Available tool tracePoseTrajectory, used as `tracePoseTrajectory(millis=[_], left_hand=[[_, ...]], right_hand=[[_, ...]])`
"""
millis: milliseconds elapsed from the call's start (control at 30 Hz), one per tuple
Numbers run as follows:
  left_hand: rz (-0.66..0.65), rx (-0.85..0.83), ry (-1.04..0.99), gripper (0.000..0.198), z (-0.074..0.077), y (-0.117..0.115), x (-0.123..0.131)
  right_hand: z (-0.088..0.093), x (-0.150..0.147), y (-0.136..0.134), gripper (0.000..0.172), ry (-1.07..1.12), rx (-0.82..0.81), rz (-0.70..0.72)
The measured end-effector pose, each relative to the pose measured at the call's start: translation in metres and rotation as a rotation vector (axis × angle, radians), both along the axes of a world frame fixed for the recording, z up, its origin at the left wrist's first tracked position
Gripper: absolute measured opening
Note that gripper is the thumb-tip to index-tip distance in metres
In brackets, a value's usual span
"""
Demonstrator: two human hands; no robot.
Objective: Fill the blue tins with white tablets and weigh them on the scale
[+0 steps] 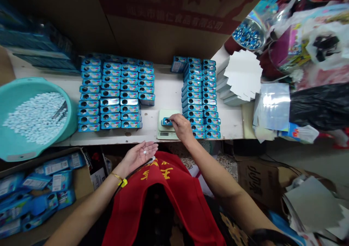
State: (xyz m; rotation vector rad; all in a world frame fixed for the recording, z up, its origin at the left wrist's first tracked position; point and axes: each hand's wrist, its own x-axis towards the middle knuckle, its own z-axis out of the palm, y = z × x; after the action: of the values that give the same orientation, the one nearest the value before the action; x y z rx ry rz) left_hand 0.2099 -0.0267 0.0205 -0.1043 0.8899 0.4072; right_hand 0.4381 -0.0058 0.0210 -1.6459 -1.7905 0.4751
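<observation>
My left hand [139, 156] is palm up with its fingers stretched out, and a small white candy [144, 152] lies on the palm. My right hand [182, 126] reaches over a small digital scale [160, 134] with its fingertips pinched together. They are at the top of a small blue candy box [164, 122] that lies on the scale pan. White pieces show in the box's round opening. Whatever the right fingertips hold, if anything, is hidden.
Rows of blue boxes [110, 86] stand left of the scale, with more rows [195, 89] on its right. A turquoise basin [71, 119] holds white candies and a scoop. White card stacks [242, 73] stand at right. Below left is a carton of blue boxes [57, 180].
</observation>
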Motion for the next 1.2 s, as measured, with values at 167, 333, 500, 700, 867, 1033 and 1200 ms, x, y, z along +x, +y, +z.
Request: tracePoseTrajectory(millis=[167,333,500,700,867,1033,1200], left_hand=[[0.044,-0.010,-0.011,0.027,-0.006,0.001,-0.004],[0.111,-0.017,0.078,0.022,-0.010,0.005,-0.009],[0.156,-0.006,0.159,0.021,-0.007,0.010,-0.014],[0.189,0.000,0.178,0.020,-0.009,0.011,-0.021],[0.205,-0.002,0.179,0.022,-0.011,0.008,-0.028],[0.164,0.010,0.102,0.026,-0.003,0.010,-0.018],[0.021,0.059,-0.059,0.038,0.012,0.012,0.008]], right_hand=[[0.018,0.021,-0.013,0.019,0.037,0.116,-0.264],[0.030,0.048,-0.030,0.016,0.037,0.196,-0.447],[0.021,0.056,-0.035,0.022,0.043,0.100,-0.380],[0.010,0.043,-0.029,0.040,-0.074,-0.011,-0.176],[0.007,0.041,-0.020,0.047,-0.111,-0.066,-0.056],[0.016,0.006,-0.022,0.029,-0.030,-0.055,-0.030],[0.017,-0.071,-0.048,0.021,-0.114,-0.151,0.427]])
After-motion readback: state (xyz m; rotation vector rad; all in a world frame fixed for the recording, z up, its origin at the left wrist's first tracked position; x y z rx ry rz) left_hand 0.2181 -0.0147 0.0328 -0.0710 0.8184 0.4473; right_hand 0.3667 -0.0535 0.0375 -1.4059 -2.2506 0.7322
